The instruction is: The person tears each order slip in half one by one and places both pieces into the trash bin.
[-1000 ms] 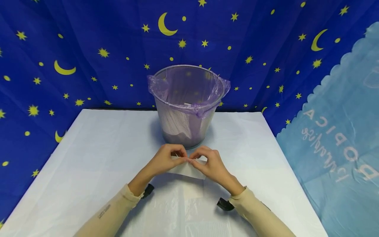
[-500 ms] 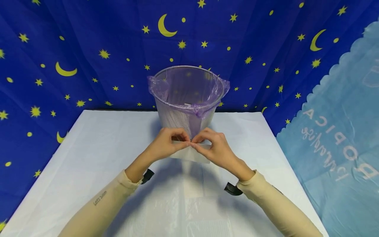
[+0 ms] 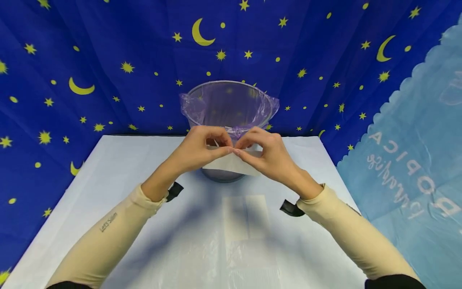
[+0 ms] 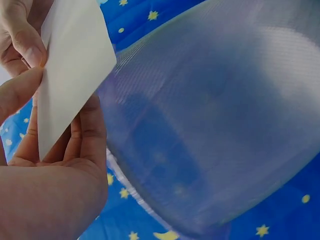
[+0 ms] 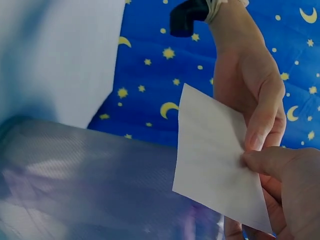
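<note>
A small sheet of white paper [image 3: 231, 163] hangs in front of the mesh wastebasket [image 3: 221, 176], held by both hands. My left hand [image 3: 202, 147] pinches its top edge near the middle between thumb and fingers. Right beside it, my right hand [image 3: 268, 154] pinches the same edge, the two thumb tips meeting. In the left wrist view the paper [image 4: 75, 65] slants before the wastebasket's wall [image 4: 200, 130]. The right wrist view shows its broad face [image 5: 212, 160] flat and whole. A translucent purple bin liner [image 3: 193, 108] folds over the basket's rim.
The white table [image 3: 144, 160] carries a pale paper-like rectangle [image 3: 245, 216] below the hands, with clear plastic [image 3: 202, 257] nearer the front. A blue star-and-moon curtain [image 3: 126, 40] stands behind, and a light blue cloth [image 3: 415, 160] hangs at the right.
Both hands have moved forward and up with the paper, from in front of the wastebasket's base to just below its rim. More of the pale rectangle on the table shows now.
</note>
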Demonstrator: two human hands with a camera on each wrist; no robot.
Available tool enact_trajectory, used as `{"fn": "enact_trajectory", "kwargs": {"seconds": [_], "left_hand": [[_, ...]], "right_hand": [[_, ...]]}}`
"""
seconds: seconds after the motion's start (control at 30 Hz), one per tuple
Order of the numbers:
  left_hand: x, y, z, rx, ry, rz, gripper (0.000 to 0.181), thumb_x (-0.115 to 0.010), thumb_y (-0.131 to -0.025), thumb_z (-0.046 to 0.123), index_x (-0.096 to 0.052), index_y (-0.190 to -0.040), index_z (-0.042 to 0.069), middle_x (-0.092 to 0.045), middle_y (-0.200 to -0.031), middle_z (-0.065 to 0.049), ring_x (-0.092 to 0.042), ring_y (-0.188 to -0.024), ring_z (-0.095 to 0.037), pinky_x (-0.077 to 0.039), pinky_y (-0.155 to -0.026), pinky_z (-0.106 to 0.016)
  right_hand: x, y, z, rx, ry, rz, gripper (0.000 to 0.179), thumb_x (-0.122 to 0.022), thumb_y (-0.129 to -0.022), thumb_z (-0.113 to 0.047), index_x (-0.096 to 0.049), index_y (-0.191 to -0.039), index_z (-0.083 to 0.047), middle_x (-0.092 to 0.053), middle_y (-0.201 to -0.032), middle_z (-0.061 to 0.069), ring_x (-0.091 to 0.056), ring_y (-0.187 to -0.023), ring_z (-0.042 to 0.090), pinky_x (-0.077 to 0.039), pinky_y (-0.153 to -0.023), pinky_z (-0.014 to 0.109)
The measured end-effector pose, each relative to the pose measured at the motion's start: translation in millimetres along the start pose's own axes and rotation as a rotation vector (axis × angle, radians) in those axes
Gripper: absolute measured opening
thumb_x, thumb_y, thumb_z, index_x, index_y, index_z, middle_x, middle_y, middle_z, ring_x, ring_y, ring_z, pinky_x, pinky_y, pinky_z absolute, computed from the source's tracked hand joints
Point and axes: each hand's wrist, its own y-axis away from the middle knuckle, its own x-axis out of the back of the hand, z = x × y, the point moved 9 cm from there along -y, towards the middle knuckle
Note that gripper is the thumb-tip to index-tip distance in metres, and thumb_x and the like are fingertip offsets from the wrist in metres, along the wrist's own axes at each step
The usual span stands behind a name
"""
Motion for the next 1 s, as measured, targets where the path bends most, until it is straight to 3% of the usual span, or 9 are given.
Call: {"fn": "enact_trajectory", "kwargs": {"seconds": [0.33, 0.6, 0.8, 1.0], "left_hand": [[28.4, -26.7, 25.2, -0.034, -0.008, 0.034, 0.004, -0.078, -0.096, 0.011, -0.077, -0.094, 0.008, -0.074, -0.089, -0.005, -0.068, -0.083, -0.016, -0.057, -0.08, -0.029], [51.6, -56.4, 45.2, -0.055, -0.035, 0.061, 0.005, -0.08, -0.094, 0.01, -0.076, -0.093, 0.006, -0.074, -0.09, -0.008, -0.07, -0.083, -0.017, -0.056, -0.086, -0.026], [70.5, -77.7, 50.5, -0.022, -0.088, 0.094, 0.006, -0.078, -0.096, 0.012, -0.076, -0.094, 0.006, -0.073, -0.091, -0.009, -0.067, -0.081, -0.019, -0.053, -0.079, -0.027], [78.4, -91.6, 52.3, -0.014, -0.129, 0.099, 0.01, -0.077, -0.097, 0.015, -0.076, -0.096, 0.005, -0.073, -0.092, -0.008, -0.066, -0.08, -0.019, -0.05, -0.076, -0.027]], "right_hand": [[27.8, -35.2, -4.5, 0.033, 0.009, 0.05, 0.006, -0.084, -0.091, -0.01, -0.08, -0.096, -0.01, -0.074, -0.091, 0.001, -0.072, -0.088, 0.011, -0.059, -0.078, 0.034], [53.4, -68.2, -8.0, 0.037, 0.039, 0.072, 0.005, -0.083, -0.093, -0.015, -0.081, -0.092, -0.011, -0.075, -0.089, -0.001, -0.07, -0.087, 0.008, -0.055, -0.078, 0.026], [66.5, -93.0, -1.8, -0.014, 0.081, 0.065, 0.012, -0.081, -0.095, -0.022, -0.081, -0.095, -0.011, -0.077, -0.092, 0.0, -0.071, -0.088, 0.008, -0.056, -0.083, 0.027], [72.4, -108.4, 8.0, -0.056, 0.141, 0.036, 0.017, -0.079, -0.097, -0.026, -0.082, -0.096, -0.009, -0.077, -0.092, 0.001, -0.069, -0.089, 0.005, -0.056, -0.083, 0.024]]}}
